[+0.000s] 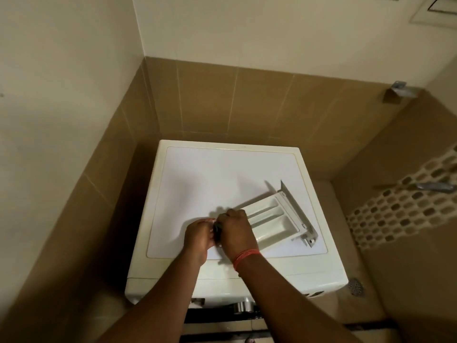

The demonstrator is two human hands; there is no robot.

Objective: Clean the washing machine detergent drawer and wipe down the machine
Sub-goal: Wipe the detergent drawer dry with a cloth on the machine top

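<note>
You stood over the washing machine (222,174), which sat in a corner of tan tiled walls (247,102), and you looked down on its white top. The detergent drawer (274,219) was out of the machine and lay flat on that top surface, toward the right front part, turned at an angle. Its open compartments faced up, and its front panel (296,211) pointed to the right rear, near the right edge of the top.

Your left hand (199,237) and your right hand (235,233) met just beside the drawer's near end, above the front part of the surface. Both had their fingers curled, and together they held a small dark object (217,229) between them. What that object was could not be told, since the hands hid most of it. Your right hand was touching or nearly touching the near end of the drawer; which of the two was not clear. A red-orange band (244,258) went round your right wrist.

Below your arms, a shiny round knob (243,307) showed on the machine's front. A round metal drain (355,286) sat in the floor to the right of the machine. A strip of patterned mosaic tile (405,206) ran along the wall on the right.
</note>
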